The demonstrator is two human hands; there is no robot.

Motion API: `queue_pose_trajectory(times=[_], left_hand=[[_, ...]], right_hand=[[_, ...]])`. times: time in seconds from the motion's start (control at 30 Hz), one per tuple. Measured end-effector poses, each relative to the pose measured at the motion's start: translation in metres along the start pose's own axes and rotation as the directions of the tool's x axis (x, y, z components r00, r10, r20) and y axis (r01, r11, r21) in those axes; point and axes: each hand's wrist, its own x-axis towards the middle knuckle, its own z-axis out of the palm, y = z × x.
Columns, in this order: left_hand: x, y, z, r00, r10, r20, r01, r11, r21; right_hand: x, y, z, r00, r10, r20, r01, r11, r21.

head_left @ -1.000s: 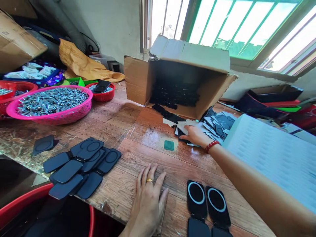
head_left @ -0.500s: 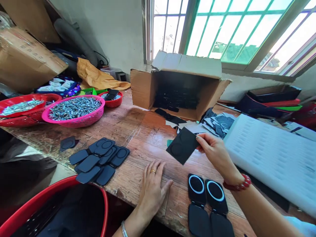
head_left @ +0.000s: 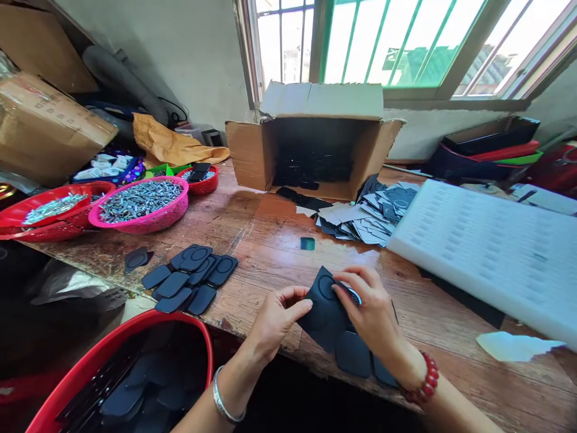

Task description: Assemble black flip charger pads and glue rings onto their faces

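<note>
The left hand (head_left: 274, 319) has its thumb and fingers clamped on the left edge of a thin, black, ring-embossed sheet (head_left: 320, 319). The right hand (head_left: 376, 310) touches the sheet beside the ring; whether its fingers grip, I cannot quite tell. The sheet is above the brown wood-grain bench (head_left: 270, 258), partly covering flat black rounded panels (head_left: 354, 355). Beyond lies a heap of black-and-grey sheets (head_left: 372, 216).

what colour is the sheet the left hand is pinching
The sheet is black; the head view shows it best.
</note>
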Motion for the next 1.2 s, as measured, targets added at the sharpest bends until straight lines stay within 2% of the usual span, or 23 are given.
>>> queue_pose_trajectory(times=[0.07, 0.13, 0.23, 0.33, 0.4, 0.5, 0.57, 0.63, 0.67, 0.73, 0.8, 0.87, 0.9, 0.97, 1.03, 1.13, 1.2], left_hand=[[-0.002, -0.001, 0.004, 1.0, 0.029, -0.004, -0.029, 0.999, 0.038], [-0.003, -0.002, 0.006, 0.998, 0.065, -0.012, -0.064, 0.994, 0.084], [-0.004, -0.003, 0.008, 0.996, 0.091, -0.013, -0.089, 0.987, 0.136], [-0.005, -0.003, 0.005, 0.997, 0.075, -0.022, -0.072, 0.99, 0.123], [-0.006, -0.002, 0.001, 0.995, 0.059, -0.075, -0.053, 0.995, 0.083], [-0.005, 0.0, -0.011, 0.983, 0.016, -0.185, -0.017, 1.0, -0.003], [-0.004, 0.0, -0.019, 0.966, -0.009, -0.26, -0.006, 0.998, -0.056], [-0.003, -0.003, -0.025, 0.952, -0.018, -0.306, -0.006, 0.997, -0.08], [-0.003, -0.006, -0.027, 0.952, -0.015, -0.304, -0.01, 0.997, -0.08], [-0.001, -0.014, -0.027, 0.967, 0.008, -0.255, -0.026, 0.997, -0.067], [0.002, -0.023, -0.023, 0.979, 0.041, -0.201, -0.051, 0.998, -0.046], [0.006, -0.029, -0.021, 0.977, 0.067, -0.201, -0.078, 0.996, -0.044], [0.008, -0.03, -0.021, 0.975, 0.069, -0.213, -0.081, 0.996, -0.048], [0.011, -0.029, -0.023, 0.977, 0.036, -0.212, -0.052, 0.996, -0.07], [0.011, -0.024, -0.028, 0.982, -0.016, -0.188, -0.005, 0.994, -0.11], [0.004, -0.017, -0.032, 0.979, 0.01, -0.205, -0.043, 0.986, -0.158], [-0.003, -0.015, -0.03, 0.974, 0.079, -0.212, -0.106, 0.987, -0.118]], right_hand=[[-0.006, -0.011, 0.001, 0.995, -0.065, 0.074, 0.063, 0.998, 0.023], [-0.009, -0.021, 0.002, 0.989, -0.039, 0.142, 0.028, 0.996, 0.082], [-0.008, -0.027, 0.003, 0.968, 0.089, 0.236, -0.129, 0.979, 0.158], [-0.002, -0.017, -0.001, 0.922, 0.245, 0.298, -0.32, 0.918, 0.233], [0.004, -0.003, -0.007, 0.905, 0.336, 0.262, -0.405, 0.87, 0.283], [0.014, 0.017, -0.018, 0.869, 0.478, 0.13, -0.485, 0.77, 0.415], [0.019, 0.022, -0.025, 0.83, 0.558, -0.018, -0.458, 0.7, 0.547], [0.022, 0.015, -0.027, 0.8, 0.582, -0.148, -0.375, 0.676, 0.634], [0.021, 0.007, -0.026, 0.805, 0.566, -0.177, -0.344, 0.689, 0.637], [0.014, -0.016, -0.018, 0.879, 0.456, -0.141, -0.305, 0.762, 0.571], [0.003, -0.043, -0.004, 0.966, 0.253, -0.047, -0.201, 0.857, 0.474], [-0.01, -0.066, 0.013, 1.0, 0.002, 0.001, -0.002, 0.899, 0.439], [-0.015, -0.075, 0.021, 0.992, -0.12, 0.024, 0.098, 0.897, 0.43], [-0.023, -0.085, 0.031, 0.947, -0.309, 0.083, 0.254, 0.885, 0.391], [-0.026, -0.086, 0.033, 0.9, -0.397, 0.178, 0.327, 0.887, 0.326], [-0.024, -0.074, 0.025, 0.86, -0.372, 0.35, 0.312, 0.925, 0.217], [-0.02, -0.061, 0.019, 0.893, -0.312, 0.323, 0.284, 0.95, 0.131]])
